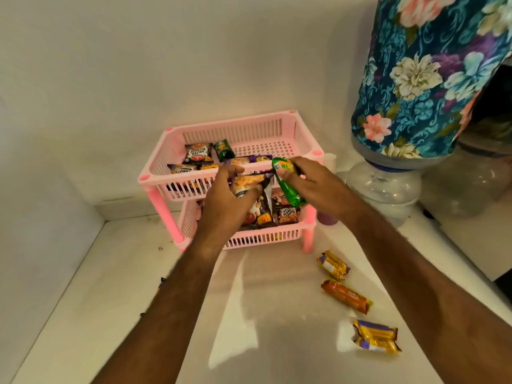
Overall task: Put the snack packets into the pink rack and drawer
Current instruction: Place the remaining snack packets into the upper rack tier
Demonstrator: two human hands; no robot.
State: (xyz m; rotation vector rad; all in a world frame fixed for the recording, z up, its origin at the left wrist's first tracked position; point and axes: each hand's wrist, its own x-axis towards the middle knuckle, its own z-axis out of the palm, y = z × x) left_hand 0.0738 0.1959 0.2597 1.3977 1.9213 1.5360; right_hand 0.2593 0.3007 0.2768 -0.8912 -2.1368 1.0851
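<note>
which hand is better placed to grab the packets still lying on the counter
The right hand, though it first has to drop its green packet. The three loose packets lie on the right of the counter, beside the right forearm; the left hand would have to cross over.

The glossy white table (249, 314) carries a two-tier pink plastic rack (309, 236), three foil-wrapped snack packets (346, 296) and a clear water bottle (385, 187).
</note>
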